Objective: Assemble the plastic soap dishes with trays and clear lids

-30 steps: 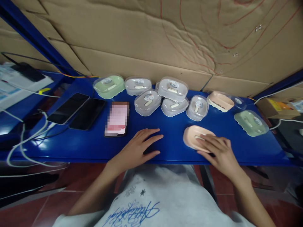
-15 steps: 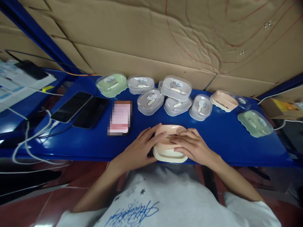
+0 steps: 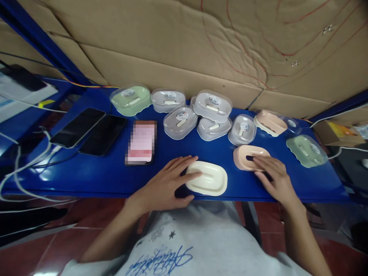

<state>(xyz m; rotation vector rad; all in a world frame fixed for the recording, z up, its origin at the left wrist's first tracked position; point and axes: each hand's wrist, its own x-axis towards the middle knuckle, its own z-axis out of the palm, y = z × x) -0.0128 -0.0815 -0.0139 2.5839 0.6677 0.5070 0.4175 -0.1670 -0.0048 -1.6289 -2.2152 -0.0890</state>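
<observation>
- Peach-pink oval plastic tray with a dark slot [image 3: 243, 163] is sitting at the front right of the glossy blue tabletop [image 3: 94, 174], its right end disappearing under the fingers of the right hand [image 3: 274, 176]
- It is no longer resting over the cream-white oval plastic base [image 3: 208, 181], as it was half a second ago; the two parts are now lying apart, bare blue surface showing between them
- That parting is leaving the upper face of the base mostly exposed, so the pieces are now being handled one per hand
- Right hand is holding the tray in a narrow grasp, fingers lying over the top and thumb staying low at the near side
- Left hand [image 3: 169, 183] is spreading wide, fingers reaching over the left rim of the base; whether it is pressing down, I cannot tell
- Behind, light-grey oval plastic boxes with clear lids [image 3: 180, 122] are standing in a cluster, apparently unmoved
</observation>
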